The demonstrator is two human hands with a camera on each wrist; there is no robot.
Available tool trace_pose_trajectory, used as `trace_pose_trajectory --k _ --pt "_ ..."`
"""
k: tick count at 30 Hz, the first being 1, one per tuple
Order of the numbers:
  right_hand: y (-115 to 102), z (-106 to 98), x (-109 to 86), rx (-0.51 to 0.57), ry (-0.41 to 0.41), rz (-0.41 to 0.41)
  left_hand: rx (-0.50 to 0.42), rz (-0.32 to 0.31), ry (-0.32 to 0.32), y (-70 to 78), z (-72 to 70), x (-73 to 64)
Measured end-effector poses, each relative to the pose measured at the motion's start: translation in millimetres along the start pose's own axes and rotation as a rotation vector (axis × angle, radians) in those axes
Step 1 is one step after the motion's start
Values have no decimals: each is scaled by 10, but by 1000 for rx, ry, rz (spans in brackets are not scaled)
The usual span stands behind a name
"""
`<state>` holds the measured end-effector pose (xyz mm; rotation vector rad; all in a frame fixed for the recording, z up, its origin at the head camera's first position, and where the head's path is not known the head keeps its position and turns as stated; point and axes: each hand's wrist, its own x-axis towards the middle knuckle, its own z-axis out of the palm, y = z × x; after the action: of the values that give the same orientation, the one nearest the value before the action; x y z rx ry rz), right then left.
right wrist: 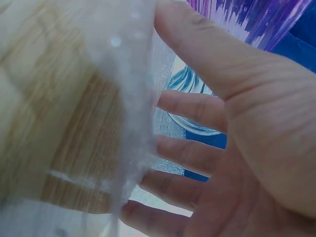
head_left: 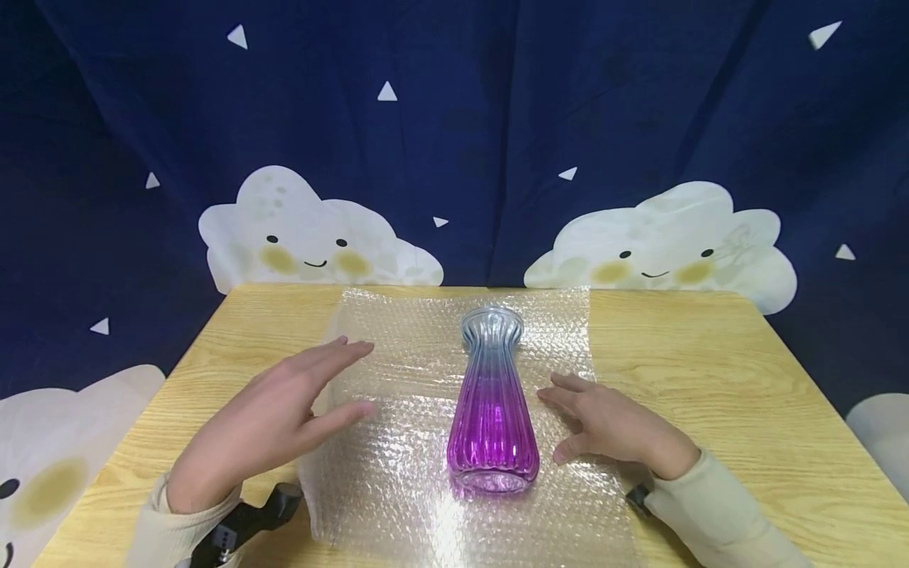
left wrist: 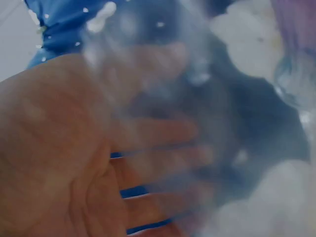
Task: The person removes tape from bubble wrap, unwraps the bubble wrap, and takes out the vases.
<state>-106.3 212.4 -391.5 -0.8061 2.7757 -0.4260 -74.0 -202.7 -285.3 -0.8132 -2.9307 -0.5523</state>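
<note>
A ribbed glass vase [head_left: 493, 410], clear at its mouth and purple toward its base, lies on a sheet of bubble wrap [head_left: 398, 450]. Its mouth points to the far side. Over the sheet's left edge my left hand [head_left: 273, 414] hovers with its fingers extended, apart from the vase. On the other side, my right hand [head_left: 618, 422] is close to the vase over the wrap's right edge, fingers loosely extended. Clear plastic blurs the left fingers [left wrist: 163, 133] in the left wrist view. In the right wrist view, wrap crosses near the right fingertips; contact is hard to tell.
The wrap lies on a light wooden table [head_left: 710, 371]. A dark blue curtain [head_left: 497, 118] with white triangles and smiling clouds hangs behind it. A black wrist-camera mount [head_left: 245, 525] sits below my left wrist.
</note>
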Motion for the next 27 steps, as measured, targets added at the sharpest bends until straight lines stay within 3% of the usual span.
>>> trace_pose_trajectory --k 5,11,14,17,22,27 --pt "0 -7 -9 11 -1 4 22 57 145 90 -44 -53" --pt "-19 -26 -10 15 -6 9 28 194 358 175 -53 -92" --pt "-23 -23 -6 15 -12 19 13 222 426 195 -42 -80" --pt "-18 -14 -6 15 -13 24 -2 195 426 171 -7 -36" --pt "-10 -9 -10 11 -8 9 -22 94 337 66 101 74" --pt "-10 -9 -6 12 -8 8 -54 35 281 -32 207 174"
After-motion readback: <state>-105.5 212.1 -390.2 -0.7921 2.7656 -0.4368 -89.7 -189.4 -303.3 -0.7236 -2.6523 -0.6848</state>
